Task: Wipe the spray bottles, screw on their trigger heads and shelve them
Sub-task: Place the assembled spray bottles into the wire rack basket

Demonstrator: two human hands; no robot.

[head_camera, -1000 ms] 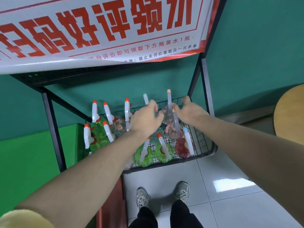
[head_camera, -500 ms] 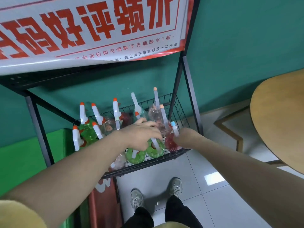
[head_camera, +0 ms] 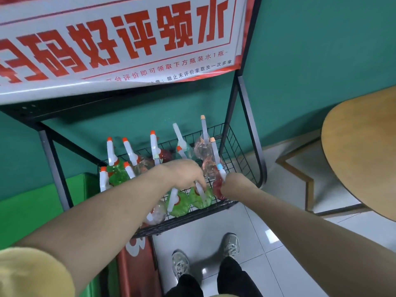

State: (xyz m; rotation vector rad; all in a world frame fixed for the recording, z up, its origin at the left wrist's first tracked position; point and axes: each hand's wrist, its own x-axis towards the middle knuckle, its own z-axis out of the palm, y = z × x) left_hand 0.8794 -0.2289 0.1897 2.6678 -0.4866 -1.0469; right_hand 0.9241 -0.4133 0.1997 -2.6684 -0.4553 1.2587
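At the front right corner of the wire basket (head_camera: 240,146), the right hand (head_camera: 232,186) is gripping a red spray bottle (head_camera: 217,188) with a blue-tipped trigger head (head_camera: 220,170). Just beside it, the left hand (head_camera: 184,173) is reaching down with fingers touching the trigger head of a green bottle (head_camera: 202,198) at the front edge; whether it is gripping cannot be told. Other bottles are standing behind.

One head-worn wide-angle camera looks steeply down and forward from standing height, close over both forearms, onto the wire basket (head_camera: 242,151) of a rack against the green wall (head_camera: 310,61), with the floor (head_camera: 203,228) and shoes (head_camera: 181,264) below.
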